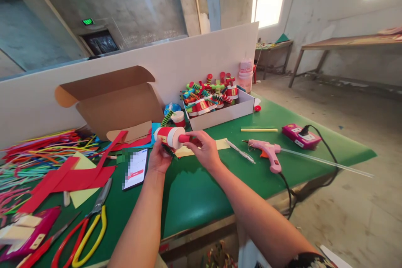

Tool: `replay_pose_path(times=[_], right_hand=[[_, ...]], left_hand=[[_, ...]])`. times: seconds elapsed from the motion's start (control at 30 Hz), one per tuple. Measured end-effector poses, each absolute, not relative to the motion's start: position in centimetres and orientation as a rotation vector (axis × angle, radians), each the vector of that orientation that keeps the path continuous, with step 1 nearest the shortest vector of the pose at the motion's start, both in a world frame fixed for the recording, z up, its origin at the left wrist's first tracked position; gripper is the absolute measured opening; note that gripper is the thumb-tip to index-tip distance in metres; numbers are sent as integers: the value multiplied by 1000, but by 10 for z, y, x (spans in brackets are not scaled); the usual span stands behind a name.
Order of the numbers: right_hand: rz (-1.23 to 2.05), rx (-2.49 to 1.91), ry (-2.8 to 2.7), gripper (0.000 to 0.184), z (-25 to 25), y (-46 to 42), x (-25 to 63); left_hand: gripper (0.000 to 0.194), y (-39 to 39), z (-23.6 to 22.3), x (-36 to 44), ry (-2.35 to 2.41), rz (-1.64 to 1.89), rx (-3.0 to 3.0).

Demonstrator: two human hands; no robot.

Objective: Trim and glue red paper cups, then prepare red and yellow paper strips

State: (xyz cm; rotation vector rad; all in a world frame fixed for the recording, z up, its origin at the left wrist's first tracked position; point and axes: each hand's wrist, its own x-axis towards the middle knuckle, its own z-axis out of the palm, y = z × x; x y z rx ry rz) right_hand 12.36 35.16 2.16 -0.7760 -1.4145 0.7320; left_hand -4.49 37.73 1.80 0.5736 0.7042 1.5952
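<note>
My left hand [158, 159] is wrapped round a red and white paper cup craft [165, 135], which lies on its side in the air above the table. Green folded-paper strips [167, 119] stick out from the cup above and below. At its right end is a small red paper piece [184, 138], pinched by the fingers of my right hand [205, 148]. Just behind the craft stands another red and white paper cup [178, 118]. Pale yellow paper [221, 144] lies under and beyond my right hand.
A white box [222, 116] of similar crafts stands behind. To the right lie a pen [241, 152], a pink glue gun [266, 150] with its cord and a purple power strip [301, 135]. A phone [135, 168], red paper [84, 178], scissors [97, 213] and pipe cleaners [47, 150] are left.
</note>
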Motion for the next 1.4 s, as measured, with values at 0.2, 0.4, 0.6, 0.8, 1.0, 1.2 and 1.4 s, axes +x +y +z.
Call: replay_pose_path(times=[0.2, 0.4, 0.6, 0.8, 1.0, 1.2, 1.4], right_hand=[[704, -772, -1412, 20, 23, 351, 124], [681, -801, -1427, 20, 23, 351, 125], [659, -815, -1419, 19, 22, 351, 126], [623, -839, -1423, 18, 21, 353, 124], [617, -835, -1422, 19, 20, 353, 124], [621, -848, -1421, 20, 19, 353, 125], [625, -846, -1417, 19, 19, 353, 124]], left_hand=[[32, 377, 20, -43, 700, 1605, 568], [34, 375, 23, -42, 688, 1593, 556], [29, 373, 25, -40, 673, 1574, 521], [32, 375, 22, -40, 697, 1575, 532], [34, 374, 21, -39, 698, 1571, 580], [37, 375, 21, -40, 705, 1550, 645], [47, 375, 20, -41, 716, 1555, 698]])
